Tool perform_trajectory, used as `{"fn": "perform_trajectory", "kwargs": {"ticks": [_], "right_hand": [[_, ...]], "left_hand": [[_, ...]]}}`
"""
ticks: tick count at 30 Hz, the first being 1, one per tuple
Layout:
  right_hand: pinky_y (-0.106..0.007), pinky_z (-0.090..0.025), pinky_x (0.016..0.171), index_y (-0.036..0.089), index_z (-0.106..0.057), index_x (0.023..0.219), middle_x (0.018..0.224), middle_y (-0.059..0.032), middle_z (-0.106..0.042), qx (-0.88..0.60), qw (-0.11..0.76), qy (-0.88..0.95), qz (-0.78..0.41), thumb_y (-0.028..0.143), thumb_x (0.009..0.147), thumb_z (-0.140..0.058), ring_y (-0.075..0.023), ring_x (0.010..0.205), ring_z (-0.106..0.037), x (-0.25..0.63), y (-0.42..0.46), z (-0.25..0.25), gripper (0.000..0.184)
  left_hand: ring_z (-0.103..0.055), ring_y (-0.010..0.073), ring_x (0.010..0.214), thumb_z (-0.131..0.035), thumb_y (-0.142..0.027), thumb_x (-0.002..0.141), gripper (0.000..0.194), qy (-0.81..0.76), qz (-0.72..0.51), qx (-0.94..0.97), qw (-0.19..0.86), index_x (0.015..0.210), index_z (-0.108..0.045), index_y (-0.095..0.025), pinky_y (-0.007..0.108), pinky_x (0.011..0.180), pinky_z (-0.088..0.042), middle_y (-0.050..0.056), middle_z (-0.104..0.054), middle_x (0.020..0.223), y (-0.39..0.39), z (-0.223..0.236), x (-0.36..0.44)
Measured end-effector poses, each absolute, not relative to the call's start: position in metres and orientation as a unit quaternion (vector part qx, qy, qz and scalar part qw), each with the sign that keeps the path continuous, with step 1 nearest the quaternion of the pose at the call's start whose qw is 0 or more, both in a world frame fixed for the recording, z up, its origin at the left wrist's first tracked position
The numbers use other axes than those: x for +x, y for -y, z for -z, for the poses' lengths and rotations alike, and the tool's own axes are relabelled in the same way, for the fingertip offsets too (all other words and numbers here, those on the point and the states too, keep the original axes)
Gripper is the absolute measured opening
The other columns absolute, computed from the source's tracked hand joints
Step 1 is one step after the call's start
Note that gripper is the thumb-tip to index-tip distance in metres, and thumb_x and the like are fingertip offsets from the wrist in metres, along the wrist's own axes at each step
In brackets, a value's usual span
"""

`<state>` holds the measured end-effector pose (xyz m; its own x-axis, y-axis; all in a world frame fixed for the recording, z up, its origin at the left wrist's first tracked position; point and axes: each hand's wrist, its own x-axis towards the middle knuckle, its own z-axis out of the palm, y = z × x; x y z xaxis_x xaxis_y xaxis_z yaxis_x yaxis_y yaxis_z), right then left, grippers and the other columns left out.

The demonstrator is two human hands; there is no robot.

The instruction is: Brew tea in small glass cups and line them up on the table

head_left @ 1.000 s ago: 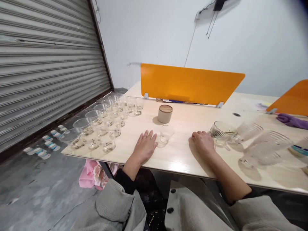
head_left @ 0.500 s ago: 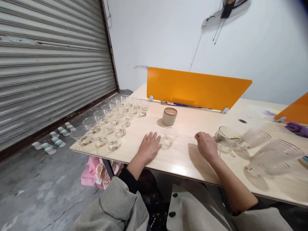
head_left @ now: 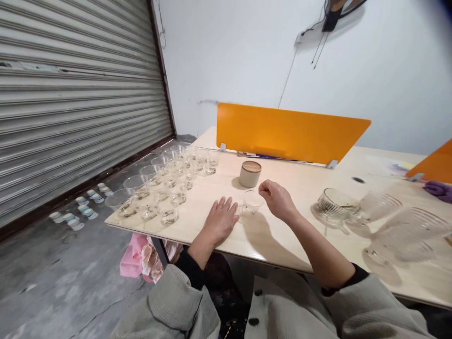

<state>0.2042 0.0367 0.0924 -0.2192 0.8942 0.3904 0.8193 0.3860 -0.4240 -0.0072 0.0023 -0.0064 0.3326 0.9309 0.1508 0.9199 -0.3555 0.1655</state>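
Observation:
My left hand [head_left: 221, 220] lies flat on the table, fingers stretched out, just left of a clear plastic cup [head_left: 253, 203]. Over the cup's right rim hovers my right hand [head_left: 277, 200], its fingertips pinched together; whatever they hold, if anything, is too small to make out. Behind the cup stands a grey canister [head_left: 249, 178] with a wooden lid. A ribbed glass bowl [head_left: 335, 203] with some dark bits inside sits to the right of my right hand.
Rows of clear cups [head_left: 169, 216] with dark bits in their bottoms fill the table's left end. Stacked clear cups [head_left: 406, 235] lie on their sides at the right. An orange divider [head_left: 289, 134] crosses the back. Small white-and-blue containers [head_left: 84, 209] stand on the floor.
My right hand has moved left from beside the glass bowl to the rim of the clear cup, fingers still pinched. My left hand stays flat on the table.

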Motion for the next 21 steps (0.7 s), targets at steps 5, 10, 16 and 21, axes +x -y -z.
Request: {"fn": "perform_trajectory", "kwargs": {"ticks": [5, 10, 16, 21], "right_hand": [[-0.031, -0.042, 0.073, 0.024, -0.058, 0.083, 0.086, -0.0026, -0.069, -0.534, 0.334, 0.772, -0.082, 0.026, 0.089, -0.056, -0.0197, 0.081, -0.060, 0.2092, -0.0399, -0.0917, 0.006], [-0.030, -0.043, 0.070, 0.024, -0.058, 0.084, 0.078, 0.0000, -0.066, -0.496, 0.371, 0.774, -0.130, 0.029, 0.089, -0.057, -0.0175, 0.072, -0.058, 0.2125, -0.0399, -0.0889, 0.007], [-0.037, -0.050, 0.084, 0.024, -0.066, 0.084, 0.090, -0.0036, -0.072, -0.460, 0.358, 0.804, -0.118, 0.022, 0.087, -0.058, -0.0211, 0.086, -0.064, 0.2113, -0.0393, -0.0891, 0.009], [-0.046, -0.047, 0.103, 0.026, -0.075, 0.099, 0.121, -0.0065, -0.074, -0.433, 0.376, 0.810, -0.127, 0.023, 0.089, -0.058, -0.0256, 0.116, -0.064, 0.2116, -0.0351, -0.0890, 0.020]], "left_hand": [[-0.023, 0.0334, 0.158, -0.035, -0.040, 0.108, 0.053, -0.566, -0.110, 0.816, 0.026, 0.158, -0.042, -0.021, 0.053, 0.129, -0.022, 0.010, -0.032, 0.170, -0.0003, 0.0036, -0.0068], [-0.023, 0.0335, 0.159, -0.036, -0.040, 0.108, 0.054, -0.569, -0.110, 0.814, 0.036, 0.158, -0.042, -0.021, 0.053, 0.129, -0.022, 0.010, -0.032, 0.170, 0.0007, 0.0007, -0.0062], [-0.022, 0.0328, 0.159, -0.037, -0.040, 0.108, 0.054, -0.569, -0.108, 0.814, 0.036, 0.158, -0.041, -0.022, 0.053, 0.129, -0.022, 0.009, -0.030, 0.171, -0.0001, 0.0018, -0.0065], [-0.023, 0.0332, 0.159, -0.036, -0.039, 0.108, 0.054, -0.568, -0.109, 0.815, 0.039, 0.158, -0.042, -0.021, 0.053, 0.129, -0.022, 0.010, -0.030, 0.170, 0.0007, 0.0004, -0.0064]]}}
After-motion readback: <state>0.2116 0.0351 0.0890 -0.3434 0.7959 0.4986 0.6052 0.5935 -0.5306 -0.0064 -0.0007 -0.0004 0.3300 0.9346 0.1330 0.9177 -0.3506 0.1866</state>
